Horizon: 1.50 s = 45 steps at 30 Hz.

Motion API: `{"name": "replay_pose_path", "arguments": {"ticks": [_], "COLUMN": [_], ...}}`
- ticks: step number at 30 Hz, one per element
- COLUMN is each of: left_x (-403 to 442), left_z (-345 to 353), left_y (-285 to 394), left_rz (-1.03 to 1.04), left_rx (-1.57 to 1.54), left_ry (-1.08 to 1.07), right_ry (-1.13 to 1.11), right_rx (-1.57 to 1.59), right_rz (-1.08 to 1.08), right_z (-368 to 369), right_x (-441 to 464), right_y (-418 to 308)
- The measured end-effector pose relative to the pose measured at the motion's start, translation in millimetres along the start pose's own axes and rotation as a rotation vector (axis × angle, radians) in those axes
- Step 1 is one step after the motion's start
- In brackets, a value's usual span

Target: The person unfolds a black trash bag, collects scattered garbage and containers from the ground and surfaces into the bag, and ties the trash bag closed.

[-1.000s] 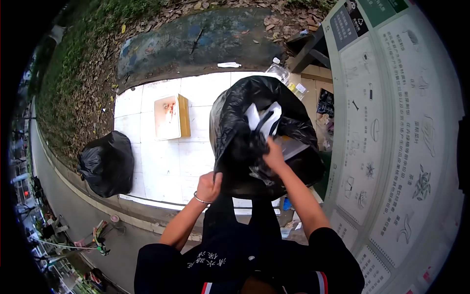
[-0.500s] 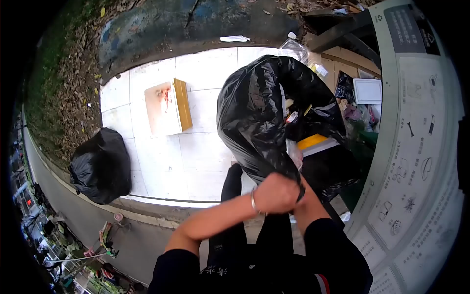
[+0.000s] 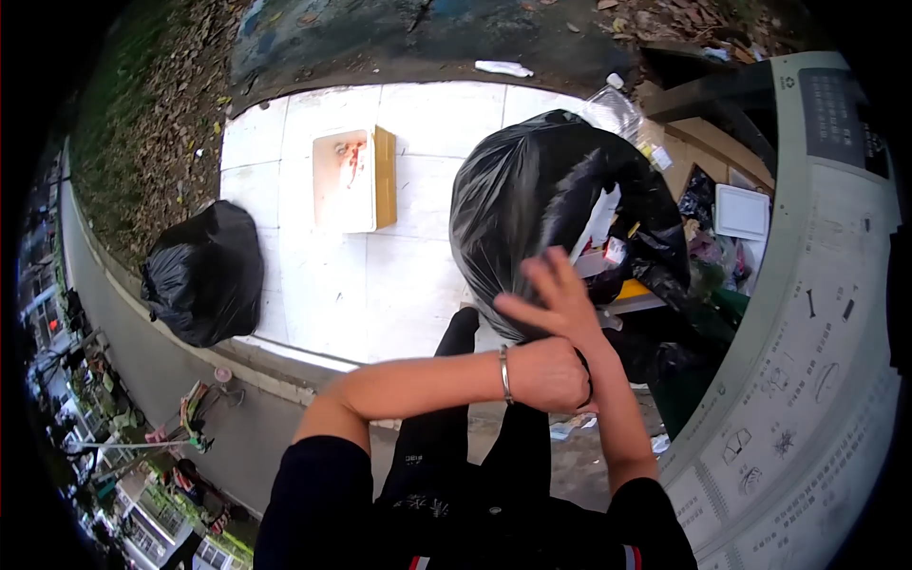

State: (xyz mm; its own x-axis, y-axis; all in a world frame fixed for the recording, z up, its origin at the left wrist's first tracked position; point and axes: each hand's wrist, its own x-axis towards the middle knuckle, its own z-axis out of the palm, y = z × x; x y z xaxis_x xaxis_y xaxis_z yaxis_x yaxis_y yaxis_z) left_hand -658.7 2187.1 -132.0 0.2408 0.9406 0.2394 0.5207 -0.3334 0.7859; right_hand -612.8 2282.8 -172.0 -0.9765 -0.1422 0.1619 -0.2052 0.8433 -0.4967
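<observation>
A large black garbage bag [image 3: 518, 190] bulges in front of me, its mouth gaping toward the right with mixed rubbish showing inside. My left hand [image 3: 549, 374], with a metal bracelet at the wrist, is a closed fist on a gathered dark edge of the bag; most of that edge is hidden behind the fist. Just beyond it, my right hand [image 3: 560, 302] has its fingers spread over the near side of the bag, holding nothing. My left fist overlaps my right wrist. Inside the mouth lie a white piece [image 3: 598, 220] and a yellow-and-white box [image 3: 638, 294].
A foam box [image 3: 342, 204] with red stains stands on the white tiles [image 3: 418, 237]. A second, filled black bag [image 3: 204, 275] sits at the left edge. On the right are cardboard [image 3: 717, 152], a white lid [image 3: 741, 211], loose rubbish and a printed sign panel [image 3: 807, 361].
My right hand has come up past my left fist and spread its fingers over the bag. The bag's mouth has shifted and narrowed. The view has turned slightly.
</observation>
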Motion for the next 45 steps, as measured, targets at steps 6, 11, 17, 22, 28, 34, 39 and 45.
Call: {"name": "replay_pose_path", "arguments": {"ticks": [6,11,17,22,28,34,39,45], "left_x": [-37.4,-5.5,33.6,37.6,25.8,7.3,-7.0,-1.2], "left_z": [-44.0,53.6,105.0,89.7,81.0,60.0,63.2,58.6], "left_y": [-25.8,-80.8,-91.4,-82.3,-71.9,-70.9,-73.8,-75.3], "left_rz": [-0.272,-0.554,-0.591,-0.684,-0.847,-0.477,-0.336,-0.44], "left_rx": [-0.113,0.27,0.011,-0.428,-0.934,-1.265,-1.269,-1.083], "left_ry": [0.497,0.223,0.514,0.709,1.236,1.765,1.897,1.723], "right_ry": [0.162,0.322,0.25,0.191,-0.431,0.967,1.236,1.047], "right_rx": [0.103,0.185,0.175,-0.464,-0.239,0.915,0.524,0.541], "right_rz": [0.227,0.182,0.236,1.014,1.766,1.34,1.2,1.402], "right_z": [-6.9,-11.0,-41.4,-58.6,-68.8,-100.0,-26.9,44.8], "right_x": [-36.0,-37.5,-68.4,-178.8,-264.6,-231.6,-294.3,-336.1], "right_y": [17.4,6.6,45.2,146.9,178.1,125.5,66.2,144.0]}}
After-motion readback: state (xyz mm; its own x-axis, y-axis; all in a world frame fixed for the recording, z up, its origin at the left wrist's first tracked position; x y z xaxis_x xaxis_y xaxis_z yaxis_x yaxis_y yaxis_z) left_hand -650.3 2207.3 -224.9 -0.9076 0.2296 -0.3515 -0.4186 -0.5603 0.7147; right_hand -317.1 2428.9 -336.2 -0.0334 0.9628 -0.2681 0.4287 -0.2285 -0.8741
